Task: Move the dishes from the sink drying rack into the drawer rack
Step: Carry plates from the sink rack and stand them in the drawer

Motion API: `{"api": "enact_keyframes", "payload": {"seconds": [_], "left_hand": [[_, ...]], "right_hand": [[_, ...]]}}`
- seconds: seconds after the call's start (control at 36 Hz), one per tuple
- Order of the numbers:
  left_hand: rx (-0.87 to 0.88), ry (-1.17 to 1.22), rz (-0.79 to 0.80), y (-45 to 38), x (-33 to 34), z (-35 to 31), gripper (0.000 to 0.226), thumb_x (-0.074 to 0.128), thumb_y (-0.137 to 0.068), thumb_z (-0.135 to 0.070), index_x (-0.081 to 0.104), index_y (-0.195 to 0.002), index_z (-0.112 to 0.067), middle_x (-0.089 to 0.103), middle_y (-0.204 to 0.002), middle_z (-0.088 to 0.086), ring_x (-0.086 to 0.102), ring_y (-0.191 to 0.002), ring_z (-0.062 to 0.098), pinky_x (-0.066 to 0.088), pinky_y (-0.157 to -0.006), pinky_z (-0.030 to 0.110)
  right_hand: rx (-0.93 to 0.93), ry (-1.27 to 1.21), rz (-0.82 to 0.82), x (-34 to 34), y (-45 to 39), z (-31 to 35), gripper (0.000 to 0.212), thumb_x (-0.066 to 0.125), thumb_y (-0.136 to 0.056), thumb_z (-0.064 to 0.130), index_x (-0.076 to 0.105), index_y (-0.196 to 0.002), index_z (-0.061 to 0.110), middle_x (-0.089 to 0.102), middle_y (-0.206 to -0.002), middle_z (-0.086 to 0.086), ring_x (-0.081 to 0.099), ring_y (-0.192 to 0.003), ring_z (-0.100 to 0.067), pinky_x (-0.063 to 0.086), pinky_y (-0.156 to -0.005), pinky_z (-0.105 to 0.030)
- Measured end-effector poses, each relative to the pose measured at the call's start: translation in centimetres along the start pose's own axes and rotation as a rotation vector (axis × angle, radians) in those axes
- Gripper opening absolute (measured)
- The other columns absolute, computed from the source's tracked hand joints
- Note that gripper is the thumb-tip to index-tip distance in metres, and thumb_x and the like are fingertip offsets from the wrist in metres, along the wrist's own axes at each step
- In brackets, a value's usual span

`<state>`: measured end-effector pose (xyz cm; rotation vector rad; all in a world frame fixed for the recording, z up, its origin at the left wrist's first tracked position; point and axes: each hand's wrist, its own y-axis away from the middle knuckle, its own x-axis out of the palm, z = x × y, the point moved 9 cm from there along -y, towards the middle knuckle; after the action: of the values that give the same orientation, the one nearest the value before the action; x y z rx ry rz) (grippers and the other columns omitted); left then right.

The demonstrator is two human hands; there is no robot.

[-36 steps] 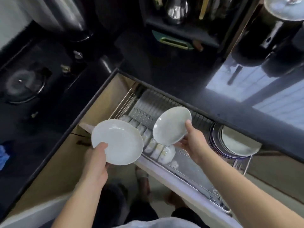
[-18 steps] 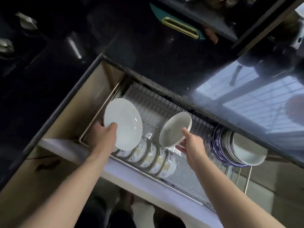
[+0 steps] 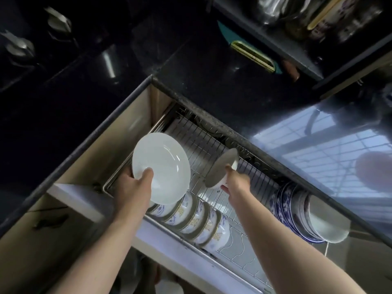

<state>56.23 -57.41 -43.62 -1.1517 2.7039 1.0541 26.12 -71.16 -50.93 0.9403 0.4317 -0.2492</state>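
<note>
Head view looks down into the open drawer, where the drawer rack (image 3: 203, 143) of thin wire is the landmark for everything else. Above the rack's left end, the left hand (image 3: 132, 187) is clamped on a white plate (image 3: 161, 166), thumb over the near rim and fingers hidden behind; the plate faces up toward the camera, tilted, and overlaps the left end of the row of patterned bowls (image 3: 191, 217) along the rack's near edge. Over the middle of the rack, the right hand (image 3: 234, 183) is closed on a smaller white dish (image 3: 221, 168), which shows nearly edge-on, its rim line running from near-left to far-right, about upright. That dish looks closer to the bare wires than the plate, though I cannot tell whether it touches them. Its edge seems to run across the wires' direction, so it probably needs a small turn to drop between two of them. At the rack's right end a stack of blue-patterned plates (image 3: 284, 211) stands on edge, well apart from both hands
</note>
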Motion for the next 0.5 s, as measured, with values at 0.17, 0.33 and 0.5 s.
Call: {"api": "enact_keyframes", "payload": {"seconds": [0.17,0.33,0.5], "left_hand": [[0.0,0.005,0.015,-0.1,0.2,0.2,0.033,0.064,-0.092,-0.022,0.064,-0.125,-0.019,0.071,-0.108,0.0,0.067,-0.1,0.024,0.055,-0.074,0.034],[0.002,0.015,0.029,-0.2,0.6,0.2,0.029,0.063,-0.094,-0.022,0.065,-0.122,-0.021,0.07,-0.1,-0.006,0.066,-0.095,0.021,0.054,-0.071,0.033],[-0.002,0.011,0.044,-0.2,0.8,0.4,0.019,0.065,-0.093,-0.022,0.064,-0.112,-0.024,0.069,-0.096,-0.01,0.065,-0.089,0.014,0.053,-0.069,0.032]], "right_hand": [[-0.055,0.083,-0.011,1.0,-0.6,0.6,0.054,0.071,-0.085,0.059,0.06,-0.103,0.01,0.069,-0.09,-0.01,0.072,-0.086,-0.033,0.06,-0.086,-0.05],[-0.075,0.103,-0.002,0.8,-1.7,0.6,0.07,0.065,-0.082,0.07,0.06,-0.113,0.008,0.072,-0.099,-0.012,0.071,-0.086,-0.032,0.06,-0.084,-0.051],[-0.028,0.035,0.069,0.9,-0.6,0.7,0.066,0.062,-0.091,0.061,0.054,-0.131,0.009,0.066,-0.092,-0.006,0.071,-0.089,-0.03,0.06,-0.088,-0.049]]}}
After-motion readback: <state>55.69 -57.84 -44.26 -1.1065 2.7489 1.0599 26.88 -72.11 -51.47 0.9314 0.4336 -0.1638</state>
